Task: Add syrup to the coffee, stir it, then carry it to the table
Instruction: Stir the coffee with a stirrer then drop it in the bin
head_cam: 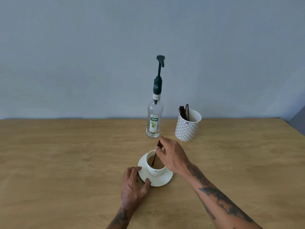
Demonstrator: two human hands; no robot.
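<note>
A: Stirring now? Where is the cup (156,166)?

B: It sits on the saucer (160,180), on the wood top (66,162), close in front of the person. There is light brown coffee (156,162) in it.

A: What is in the coffee?

B: A dark stick (155,157). Its low end is in the coffee. It leans up and a bit to the right, away from the person, and its top end is in the right hand (170,154).

A: How does that hand hold it?

B: The fingertips pinch the top of the stick. The hand is above the far right side of the cup.

A: And the left hand (133,184)?

B: It rests on the near left edge of the saucer, with its thumb on the rim. The fingers lie on the edge and do not close round it. I think it keeps the saucer from sliding.

A: Which hand is nearer for carrying?

B: The left one. It already touches the saucer. The right one must drop the stick first, I think.

A: What is behind?

B: The bottle (154,123) with a green pump (160,63), just past the cup. A pot (188,126) with more sticks stands right of it.
</note>
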